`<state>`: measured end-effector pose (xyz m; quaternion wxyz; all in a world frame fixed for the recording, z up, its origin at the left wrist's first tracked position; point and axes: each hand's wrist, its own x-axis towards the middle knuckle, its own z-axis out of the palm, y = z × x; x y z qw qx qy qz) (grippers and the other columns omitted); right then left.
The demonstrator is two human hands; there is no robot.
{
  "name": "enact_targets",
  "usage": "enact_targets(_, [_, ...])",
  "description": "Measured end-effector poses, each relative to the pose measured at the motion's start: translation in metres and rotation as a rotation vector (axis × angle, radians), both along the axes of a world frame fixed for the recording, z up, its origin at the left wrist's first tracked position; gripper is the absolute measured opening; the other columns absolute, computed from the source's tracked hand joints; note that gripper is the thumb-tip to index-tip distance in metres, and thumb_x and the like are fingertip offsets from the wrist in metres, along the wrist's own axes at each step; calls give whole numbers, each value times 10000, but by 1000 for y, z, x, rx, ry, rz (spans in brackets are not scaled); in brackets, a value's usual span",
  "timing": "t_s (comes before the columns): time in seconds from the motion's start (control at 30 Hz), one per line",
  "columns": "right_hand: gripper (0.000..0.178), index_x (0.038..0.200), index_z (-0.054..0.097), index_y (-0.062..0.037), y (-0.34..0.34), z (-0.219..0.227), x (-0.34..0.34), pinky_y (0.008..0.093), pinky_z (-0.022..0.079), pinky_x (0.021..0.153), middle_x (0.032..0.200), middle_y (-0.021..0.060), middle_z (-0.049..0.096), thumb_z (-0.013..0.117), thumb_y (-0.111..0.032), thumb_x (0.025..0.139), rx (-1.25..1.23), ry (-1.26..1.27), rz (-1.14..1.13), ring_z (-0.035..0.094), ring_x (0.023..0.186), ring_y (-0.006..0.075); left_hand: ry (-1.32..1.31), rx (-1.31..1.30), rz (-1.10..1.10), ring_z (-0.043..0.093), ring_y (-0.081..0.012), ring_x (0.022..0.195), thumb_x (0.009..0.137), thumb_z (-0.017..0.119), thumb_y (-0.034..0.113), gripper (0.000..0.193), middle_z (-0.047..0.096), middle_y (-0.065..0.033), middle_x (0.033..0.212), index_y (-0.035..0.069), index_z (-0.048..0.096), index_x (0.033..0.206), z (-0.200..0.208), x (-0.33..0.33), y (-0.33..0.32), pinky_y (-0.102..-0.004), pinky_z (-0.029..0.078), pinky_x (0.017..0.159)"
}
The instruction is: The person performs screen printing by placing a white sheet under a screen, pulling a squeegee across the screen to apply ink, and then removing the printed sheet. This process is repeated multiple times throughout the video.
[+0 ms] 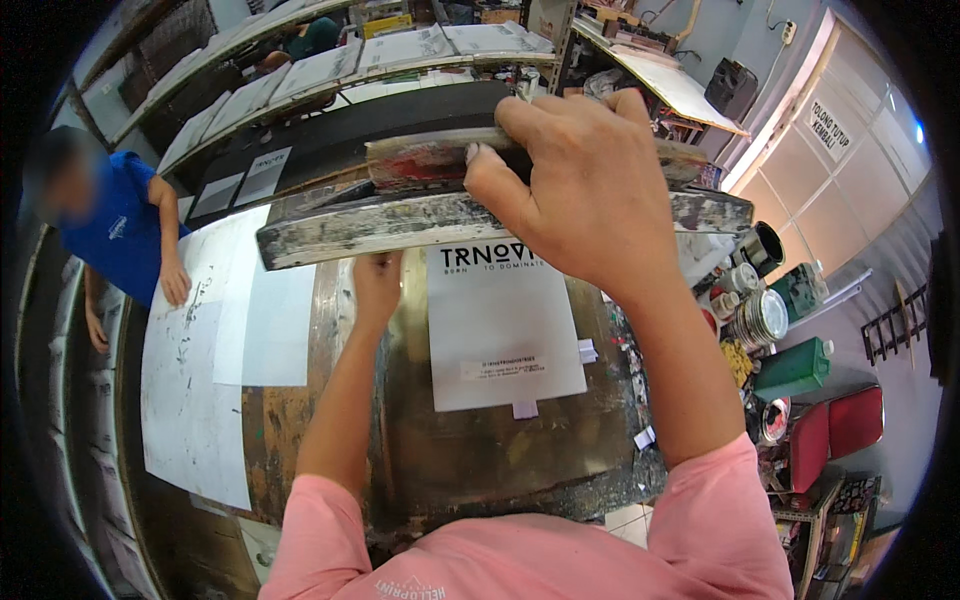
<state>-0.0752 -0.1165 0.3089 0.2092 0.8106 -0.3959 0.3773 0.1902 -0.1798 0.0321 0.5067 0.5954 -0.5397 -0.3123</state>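
Observation:
My right hand [590, 180] is closed around the wooden handle of a squeegee [415, 165], thumb on its near side and fingers over the top. Just below it runs the paint-stained near bar of a screen printing frame [340, 232], raised above the table. Whether my palm also bears on this bar I cannot tell. My left hand [378, 285] reaches under the bar, beside the left edge of a white sheet with black print [500, 330]; its fingers are mostly hidden. The sheet lies flat, its top end hidden by the frame.
White boards or sheets [195, 400] cover the table's left part, where a person in blue [125, 215] rests a hand. Paint cans [765, 310], a green jerrycan [795, 370] and a red chair [840, 430] stand at right. Racks with sheets [330, 70] are behind.

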Motion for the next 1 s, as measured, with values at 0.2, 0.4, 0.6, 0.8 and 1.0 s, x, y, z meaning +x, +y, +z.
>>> enact_targets(0.2, [395,846,674,9,-24,25,1,489,428,826,803,195,678,650,-377,926,65,-6,-13,652,820,413,-918,-287,66,754,-419,967,1016,771,260,399,786,-219,1126,-40,737,1277,-84,-18,-88,-522,562,925])
enact_targets(0.4, [376,885,668,14,-30,34,5,477,418,826,806,200,660,651,-360,922,61,-43,10,643,808,402,-359,-281,-32,704,-317,1090,987,785,158,222,738,-223,1219,2,789,1143,-54,3,-78,-442,552,967])
enact_targets(0.6, [346,866,657,1,-11,27,6,476,413,842,808,181,657,647,-340,923,86,-6,-12,633,815,380,-100,-42,249,614,-116,716,1039,748,173,214,698,-57,792,-27,746,961,-25,99,52,-312,507,652])
enact_targets(0.8, [325,851,676,-24,14,8,9,500,430,868,814,167,671,687,-342,910,60,5,-42,648,832,374,-54,-58,690,578,-98,706,1079,715,233,257,661,-10,777,-2,725,975,-70,235,210,-291,480,648])
enact_targets(1.0, [343,886,683,-5,15,-4,2,488,427,868,865,185,696,657,-343,940,54,23,-11,647,860,385,-707,127,1179,671,-268,966,1014,791,342,361,732,-150,1036,-1,762,1121,-23,324,279,-423,542,861])
